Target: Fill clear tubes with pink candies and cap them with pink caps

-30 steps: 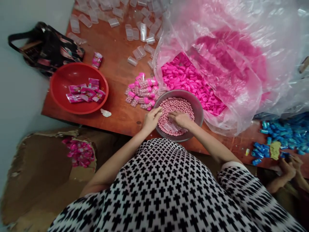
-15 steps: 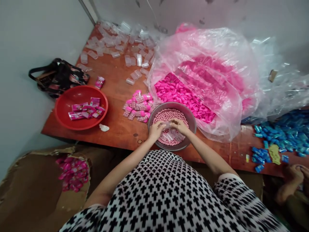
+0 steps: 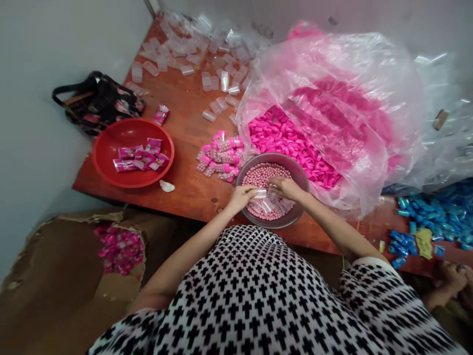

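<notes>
A grey metal bowl of pink beads stands at the table's front edge, with several clear plastic containers lying on the beads. Over the bowl, my left hand pinches a small clear plastic container held roughly sideways. My right hand is just right of it, low over the beads, its fingers curled together; what they hold, if anything, is too small to tell. Left of the bowl lies a pile of bead-filled containers with pink caps.
Behind the bowl, a large clear bag spills pink caps. Empty clear containers lie scattered at the back. A red basin with pink packets, a black handbag and blue pieces flank them. A co-worker's hand shows at right.
My hands have moved apart: the right drew away rightward from the container, which stays in my left fingers. The whole view has shifted slightly, so the table things appear farther right.
</notes>
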